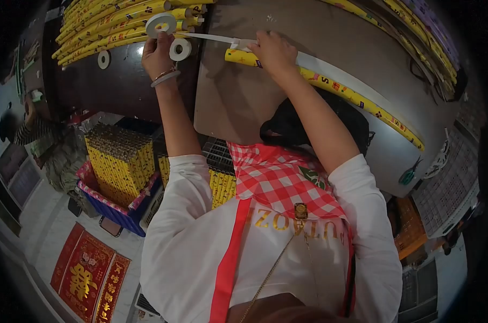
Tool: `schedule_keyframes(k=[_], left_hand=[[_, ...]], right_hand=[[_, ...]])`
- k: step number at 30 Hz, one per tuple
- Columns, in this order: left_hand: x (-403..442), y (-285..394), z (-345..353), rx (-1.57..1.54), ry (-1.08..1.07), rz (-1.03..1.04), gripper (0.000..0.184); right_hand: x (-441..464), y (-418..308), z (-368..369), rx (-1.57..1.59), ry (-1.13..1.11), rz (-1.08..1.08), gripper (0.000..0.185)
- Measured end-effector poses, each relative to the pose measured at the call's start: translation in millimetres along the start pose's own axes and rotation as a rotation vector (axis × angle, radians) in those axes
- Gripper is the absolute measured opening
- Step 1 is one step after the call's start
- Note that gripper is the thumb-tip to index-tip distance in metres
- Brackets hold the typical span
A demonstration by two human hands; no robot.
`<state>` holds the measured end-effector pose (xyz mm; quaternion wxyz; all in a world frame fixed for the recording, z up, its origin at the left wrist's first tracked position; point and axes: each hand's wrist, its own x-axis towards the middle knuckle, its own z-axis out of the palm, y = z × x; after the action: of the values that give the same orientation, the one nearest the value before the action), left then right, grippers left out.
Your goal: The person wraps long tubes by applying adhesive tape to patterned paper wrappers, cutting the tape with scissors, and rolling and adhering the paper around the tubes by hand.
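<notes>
My left hand (157,58) is closed around a roll of white tape (161,25), lifted a little above the dark table. From that roll a white tape strip (209,37) stretches across to my right hand (276,52). The fingers of my right hand pinch the strip near the left end of a yellow printed paper tube (351,97). The tube lies slanting over the brown table, with a white paper edge along its far side. Just below my left fingers, a second white tape roll (180,49) rests on the table.
Yellow printed tubes (114,27) are stacked at the upper left, near another tape roll (104,59). Long rolls (422,37) lie at the upper right. A black cloth bag (330,116) sits by the front edge; green-handled scissors (410,172) lie right. A blue crate (112,212) holds upright tubes.
</notes>
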<state>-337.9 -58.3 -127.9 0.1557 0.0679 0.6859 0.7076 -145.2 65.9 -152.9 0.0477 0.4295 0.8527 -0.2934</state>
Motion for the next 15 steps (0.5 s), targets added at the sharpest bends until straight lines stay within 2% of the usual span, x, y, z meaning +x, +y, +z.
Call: schedule_keyframes(k=[3, 15], left_hand=[[-3, 5, 2, -0.072, -0.001, 0.01, 0.024], [13, 3, -3, -0.043, 0.002, 0.033, 0.024]], right_hand=[[1, 0, 2, 0.006, 0.012, -0.011, 0.032], [-3, 2, 0, 0.019, 0.045, -0.025, 0.032]])
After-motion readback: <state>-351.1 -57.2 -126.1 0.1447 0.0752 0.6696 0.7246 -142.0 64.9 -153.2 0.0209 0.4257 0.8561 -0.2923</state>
